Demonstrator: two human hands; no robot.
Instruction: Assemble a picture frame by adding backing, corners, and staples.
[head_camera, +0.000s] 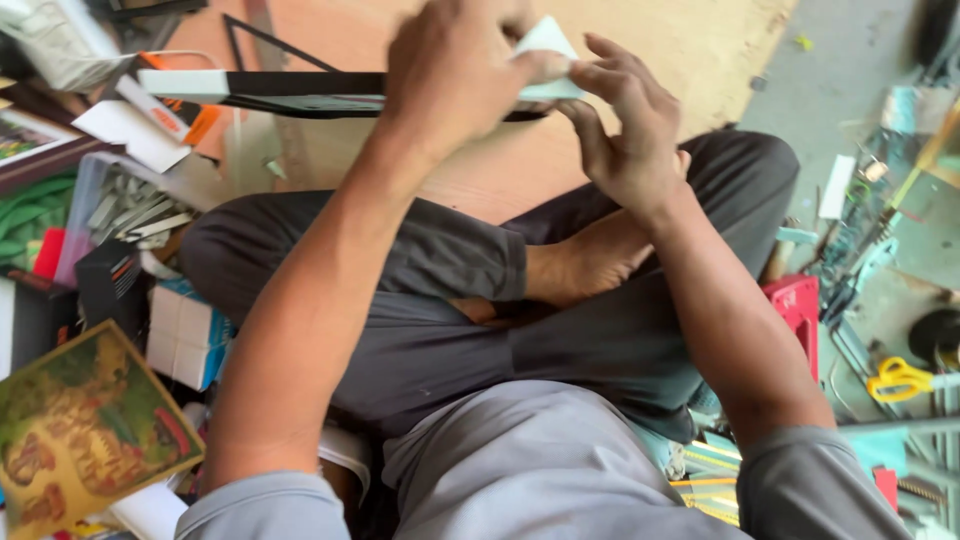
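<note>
We're pinching a small white folded piece (547, 55) between our left hand (455, 75) and right hand (630, 130), both clamped together on it above the black frame (300, 92). It's looking partly folded, not yet fixed to the frame.

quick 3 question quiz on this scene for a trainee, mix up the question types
1. True or false: both hands touch the pale folded piece.
2. Which colour are the scissors' handles at the right edge? A red, B yellow, C black.
3. What long thing lies on the wooden board under the hands?

Key
1. True: the left hand and the right hand pinch it together.
2. B.
3. A black frame with a white end.
</note>
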